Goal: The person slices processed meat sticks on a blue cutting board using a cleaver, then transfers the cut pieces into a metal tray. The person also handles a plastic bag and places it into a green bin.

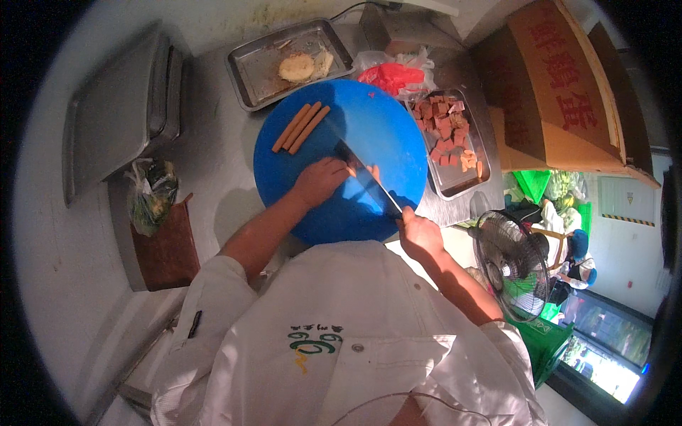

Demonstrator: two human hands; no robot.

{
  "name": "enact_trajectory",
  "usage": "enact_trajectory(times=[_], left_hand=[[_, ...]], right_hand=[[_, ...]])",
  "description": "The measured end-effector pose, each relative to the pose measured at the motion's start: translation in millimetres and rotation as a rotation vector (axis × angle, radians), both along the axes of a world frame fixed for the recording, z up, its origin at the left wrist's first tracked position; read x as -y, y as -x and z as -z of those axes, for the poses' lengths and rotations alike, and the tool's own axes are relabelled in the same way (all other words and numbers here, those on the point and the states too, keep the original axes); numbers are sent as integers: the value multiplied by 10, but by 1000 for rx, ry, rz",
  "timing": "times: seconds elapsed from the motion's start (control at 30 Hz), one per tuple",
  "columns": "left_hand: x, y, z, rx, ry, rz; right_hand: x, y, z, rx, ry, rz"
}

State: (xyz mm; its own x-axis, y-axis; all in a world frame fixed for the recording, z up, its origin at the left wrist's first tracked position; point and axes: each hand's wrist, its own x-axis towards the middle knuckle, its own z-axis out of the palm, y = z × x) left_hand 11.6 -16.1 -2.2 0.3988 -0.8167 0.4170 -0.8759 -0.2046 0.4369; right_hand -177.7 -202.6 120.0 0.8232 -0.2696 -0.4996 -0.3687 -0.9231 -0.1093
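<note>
My right hand grips the handle of a wide-bladed kitchen knife, whose blade slants up and left across a round blue cutting board. Left of the blade, my left hand has its fingers curled down at a sausage end, mostly hidden under the hand. On the blade's other side lie cut sausage pieces. Three whole sausages lie side by side at the board's upper left.
A metal tray at right holds pink meat cubes and sausage slices. Behind the board are another tray with a flatbread and a red plastic bag. A fan, cardboard box and people are rightward.
</note>
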Motion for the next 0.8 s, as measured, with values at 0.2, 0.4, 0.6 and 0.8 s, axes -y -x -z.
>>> enact_trajectory(times=[0.2,0.4,0.6,0.8], left_hand=[[-23,-3,-31,-31,19,-7],[-25,4,28,12,12,1],[-38,41,70,58,24,-29],[-26,-15,99,23,13,7]], right_hand=[[146,39,-126,160,-116,50],[58,-28,-504,50,-59,-26],[-6,-56,-338,11,-74,-1],[158,-56,4,99,-200,57]])
